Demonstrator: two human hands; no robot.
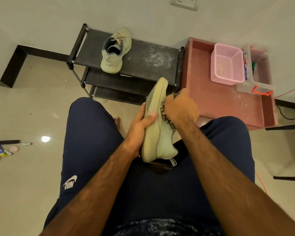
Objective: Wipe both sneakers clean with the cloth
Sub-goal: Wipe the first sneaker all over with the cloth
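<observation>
Here, two sneakers [158, 133] [115, 51] — one gripped, one cloth [165, 119]

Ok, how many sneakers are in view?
2. The first sneaker sits atop the rack; the second sneaker is held by the left hand, right hand pressing a cloth against it.

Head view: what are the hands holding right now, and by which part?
The left hand grips the pale green fabric sneaker around its sole at midfoot. The right hand clutches a dark patterned cloth, bunched against the sneaker's upper.
</observation>
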